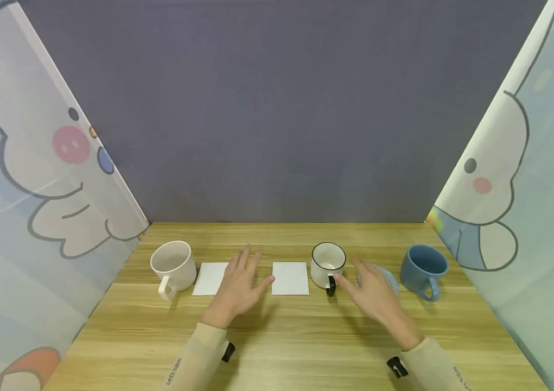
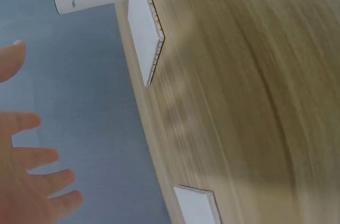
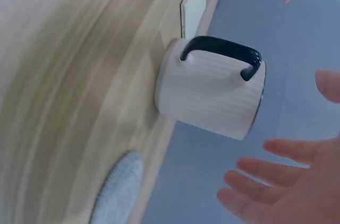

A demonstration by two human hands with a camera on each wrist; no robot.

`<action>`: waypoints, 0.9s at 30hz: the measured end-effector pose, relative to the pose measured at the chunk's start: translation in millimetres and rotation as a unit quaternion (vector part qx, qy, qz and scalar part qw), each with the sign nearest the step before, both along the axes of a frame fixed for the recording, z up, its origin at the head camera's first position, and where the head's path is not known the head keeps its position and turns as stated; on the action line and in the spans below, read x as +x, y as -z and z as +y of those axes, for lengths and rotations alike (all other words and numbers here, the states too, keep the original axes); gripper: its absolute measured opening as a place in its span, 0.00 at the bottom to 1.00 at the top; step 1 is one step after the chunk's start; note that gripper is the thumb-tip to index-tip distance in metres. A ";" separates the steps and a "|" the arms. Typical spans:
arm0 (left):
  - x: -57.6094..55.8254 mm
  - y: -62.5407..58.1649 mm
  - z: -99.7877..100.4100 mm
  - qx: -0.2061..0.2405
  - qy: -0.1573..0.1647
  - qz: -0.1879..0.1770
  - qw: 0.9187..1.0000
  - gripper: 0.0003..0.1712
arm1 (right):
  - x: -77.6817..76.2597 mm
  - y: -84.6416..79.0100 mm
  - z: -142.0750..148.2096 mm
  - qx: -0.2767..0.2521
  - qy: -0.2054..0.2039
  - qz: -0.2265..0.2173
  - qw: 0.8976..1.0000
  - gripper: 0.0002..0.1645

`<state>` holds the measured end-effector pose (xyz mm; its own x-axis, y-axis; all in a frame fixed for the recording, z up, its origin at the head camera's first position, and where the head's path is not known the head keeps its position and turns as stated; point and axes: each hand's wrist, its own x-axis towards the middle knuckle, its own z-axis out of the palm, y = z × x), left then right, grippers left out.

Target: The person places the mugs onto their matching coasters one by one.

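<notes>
Your beige sleeves [image 1: 193, 361] lie nearest the head camera, over the front of the bench [image 1: 296, 347]. Past them, your right grip [image 1: 373, 290] is spread wide, fingers straight, with hold of nothing. Your left grip [image 1: 237, 288] is likewise splayed and bare, raised above the bench and hiding part of the left square coaster [image 1: 208, 278].

The black-handled mug [image 1: 323, 271] stands upright on the bench between the right square coaster [image 1: 290, 278] and the grey round coaster [image 1: 392, 277], its handle [image 1: 331, 286] turned toward you. In the head view your right thumb [image 1: 346, 283] seems to meet that handle, but the right wrist view shows a gap, so don't count on contact.

Swing the right grip left while low and the thumb could clip the handle, spinning the mug or shoving it against the right square coaster just beside it. Your palm masks part of the round coaster; drop carelessly and your fingers could skid it into the blue mug [image 1: 423, 271], just to its right. A heavy left grip could push the left square coaster askew, toward the cream mug [image 1: 173, 266].
</notes>
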<state>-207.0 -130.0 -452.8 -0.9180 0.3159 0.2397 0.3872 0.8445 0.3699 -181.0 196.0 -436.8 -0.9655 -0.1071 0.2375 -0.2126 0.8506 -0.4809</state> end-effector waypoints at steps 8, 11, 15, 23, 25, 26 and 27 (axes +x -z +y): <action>-6.7 9.3 1.9 0.014 0.029 0.026 0.999 0.37 | -4.3 10.8 -5.3 -0.092 0.016 -0.002 0.996 0.38; -9.4 13.0 2.3 0.017 0.037 0.032 0.999 0.34 | -5.6 14.2 -7.4 -0.130 0.023 -0.016 0.991 0.34; -11.5 14.1 2.5 0.042 0.043 0.015 0.998 0.32 | -7.9 17.0 -10.2 -0.165 0.038 -0.036 0.985 0.30; -18.5 17.1 4.5 0.087 0.048 -0.016 0.995 0.32 | -11.1 19.1 -15.1 -0.213 0.050 -0.085 0.972 0.25; -21.2 19.4 5.7 0.093 0.045 -0.026 0.994 0.31 | -11.6 20.8 -15.9 -0.236 0.054 -0.105 0.965 0.26; -22.4 20.2 6.2 0.096 0.044 -0.030 0.994 0.32 | -11.7 21.7 -16.2 -0.247 0.056 -0.115 0.960 0.26; -23.6 21.1 6.8 0.099 0.044 -0.033 0.994 0.32 | -11.8 22.7 -16.6 -0.259 0.056 -0.126 0.956 0.27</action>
<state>-230.6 -123.2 -473.9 -0.9046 0.3485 0.2457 0.4260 0.7160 0.5531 -192.8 179.5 -459.5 -0.9975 0.0705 -0.0105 0.0441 0.4951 -0.8677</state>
